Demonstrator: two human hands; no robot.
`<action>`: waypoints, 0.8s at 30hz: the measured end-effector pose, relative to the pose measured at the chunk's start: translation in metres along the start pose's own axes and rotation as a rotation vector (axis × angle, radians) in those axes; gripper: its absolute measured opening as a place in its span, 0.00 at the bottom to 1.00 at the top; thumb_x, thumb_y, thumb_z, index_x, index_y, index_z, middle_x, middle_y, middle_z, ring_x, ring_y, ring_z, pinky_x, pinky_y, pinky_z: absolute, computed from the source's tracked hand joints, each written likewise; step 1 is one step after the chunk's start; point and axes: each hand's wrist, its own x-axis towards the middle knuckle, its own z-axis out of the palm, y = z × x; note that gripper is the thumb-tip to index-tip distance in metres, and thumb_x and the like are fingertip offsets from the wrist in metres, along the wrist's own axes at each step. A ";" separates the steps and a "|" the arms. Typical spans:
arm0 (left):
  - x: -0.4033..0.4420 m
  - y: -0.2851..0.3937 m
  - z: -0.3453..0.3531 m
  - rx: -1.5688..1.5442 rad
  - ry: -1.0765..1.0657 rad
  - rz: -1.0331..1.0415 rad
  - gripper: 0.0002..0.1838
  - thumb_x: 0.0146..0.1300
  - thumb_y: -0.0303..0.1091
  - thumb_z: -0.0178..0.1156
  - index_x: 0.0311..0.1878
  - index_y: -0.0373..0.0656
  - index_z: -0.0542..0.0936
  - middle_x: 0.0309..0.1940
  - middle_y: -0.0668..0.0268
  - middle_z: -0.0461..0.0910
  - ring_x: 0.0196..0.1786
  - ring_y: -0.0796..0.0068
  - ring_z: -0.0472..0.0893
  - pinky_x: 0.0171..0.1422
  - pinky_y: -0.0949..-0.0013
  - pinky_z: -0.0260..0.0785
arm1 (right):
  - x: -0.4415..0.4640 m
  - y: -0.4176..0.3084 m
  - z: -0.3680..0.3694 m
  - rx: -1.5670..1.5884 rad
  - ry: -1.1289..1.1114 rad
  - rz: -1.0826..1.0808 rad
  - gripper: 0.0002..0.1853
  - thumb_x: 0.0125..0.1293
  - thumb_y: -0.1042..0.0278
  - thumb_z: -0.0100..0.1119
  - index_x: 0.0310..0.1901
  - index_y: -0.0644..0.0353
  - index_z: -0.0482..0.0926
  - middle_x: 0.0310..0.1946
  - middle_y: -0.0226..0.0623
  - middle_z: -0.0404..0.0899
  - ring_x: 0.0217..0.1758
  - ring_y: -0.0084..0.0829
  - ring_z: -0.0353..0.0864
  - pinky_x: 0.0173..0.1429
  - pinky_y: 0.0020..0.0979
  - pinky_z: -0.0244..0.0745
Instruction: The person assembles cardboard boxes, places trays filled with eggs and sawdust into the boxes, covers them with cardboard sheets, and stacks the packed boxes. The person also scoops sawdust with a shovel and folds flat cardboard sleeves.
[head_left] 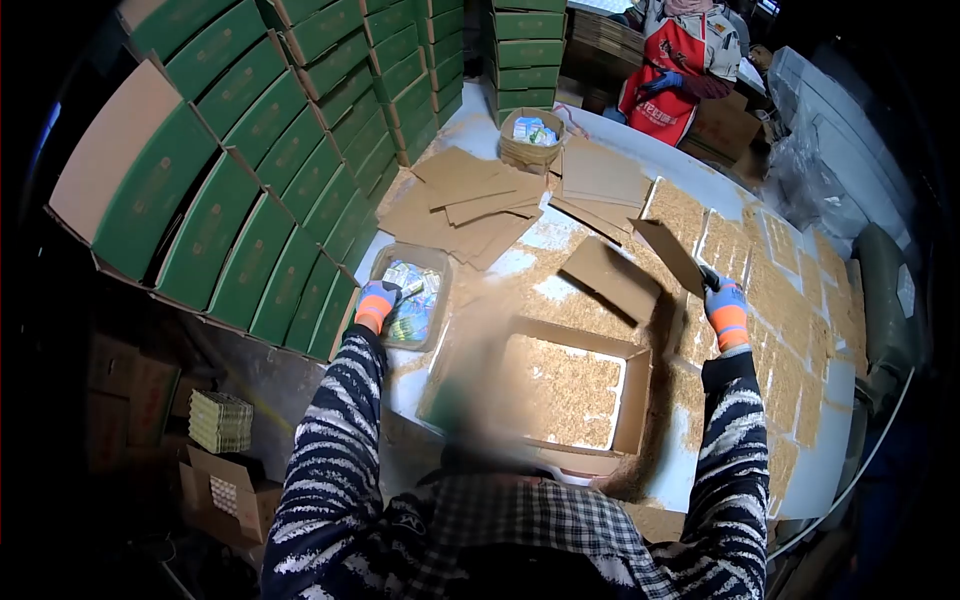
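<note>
1. Nearest the lens, a blurred shape covers part of the view; I cannot tell what it is. Plaid cloth shows just below.
2. In front of the body sits an open box, with brown flakes inside a white edging.
3. The gloved left hand is at the near-left side of a tub of packets; I cannot tell whether its grip has closed on one.
4. The gloved right hand has its grip closed on the end of a card, raised and tilted, beyond the box to the right.
5. To handle these well, I would pinch packets cleanly from the top of the pile, and carry the card level, without bending its gripped end or sweeping up flakes.
6. The pale worktop is strewn with flakes; loose cards lie beyond the tub.
7. Green cartons stand stacked along the left, above a cluttered floor.
8. Farthest back, another person wears a red apron.
</note>
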 end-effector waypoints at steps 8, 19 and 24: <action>-0.017 0.022 -0.042 -0.020 -0.006 -0.032 0.25 0.46 0.55 0.72 0.38 0.42 0.88 0.39 0.54 0.87 0.42 0.54 0.87 0.50 0.61 0.77 | -0.037 -0.025 -0.041 0.052 -0.018 0.155 0.15 0.64 0.59 0.65 0.52 0.47 0.87 0.45 0.48 0.86 0.50 0.49 0.85 0.55 0.40 0.78; -0.026 0.010 -0.058 -0.220 -0.084 -0.001 0.26 0.42 0.52 0.73 0.37 0.38 0.87 0.38 0.50 0.87 0.44 0.52 0.86 0.47 0.58 0.78 | -0.079 -0.051 -0.075 0.395 0.272 -0.067 0.15 0.66 0.72 0.60 0.53 0.58 0.85 0.53 0.43 0.85 0.59 0.38 0.83 0.64 0.33 0.73; -0.027 0.010 -0.042 0.359 -0.147 0.093 0.25 0.47 0.53 0.70 0.40 0.40 0.88 0.39 0.52 0.87 0.44 0.51 0.87 0.50 0.58 0.78 | -0.112 -0.071 -0.080 0.248 0.210 -0.106 0.14 0.66 0.71 0.61 0.52 0.55 0.86 0.54 0.43 0.84 0.59 0.44 0.81 0.65 0.36 0.73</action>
